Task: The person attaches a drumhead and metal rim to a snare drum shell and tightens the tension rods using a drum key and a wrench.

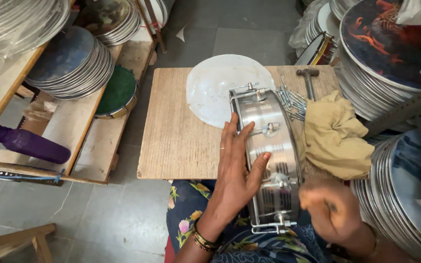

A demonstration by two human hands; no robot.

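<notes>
Drum: a shiny steel drum shell with chrome tension lugs (269, 156) lies on its side at the near right part of a small bare wooden board table (176, 136), its near end overhanging the person's lap.
Long axis: the shell runs from the far table edge toward the body, so its curved wall faces up and its open ends face away and toward the person.
Left hand: the left hand (235, 170) lies spread on the left flank of the shell, fingers extended rather than curled, the thumb laid across the top of the curved wall; it presses and steadies more than it grips.
Right hand: the right hand (330, 209) is blurred, just right of the shell's near end by the lowest lug; the fingers look bunched, but whether they clasp a tool or a part cannot be told.
Nearer hand: both sit at the shell; the left is in plain contact, the right seems beside it.
Beyond the drum: a round translucent white drumhead skin (210, 90) lies flat, partly under the shell's far end.
Right of the drum: a heap of thin metal tension rods (291, 100), a hammer with a metal head (309, 78) and a crumpled mustard-yellow cloth (334, 136).
Surroundings: stacks of metal-rimmed drum frames (74, 63) on wooden shelves at left.
</notes>
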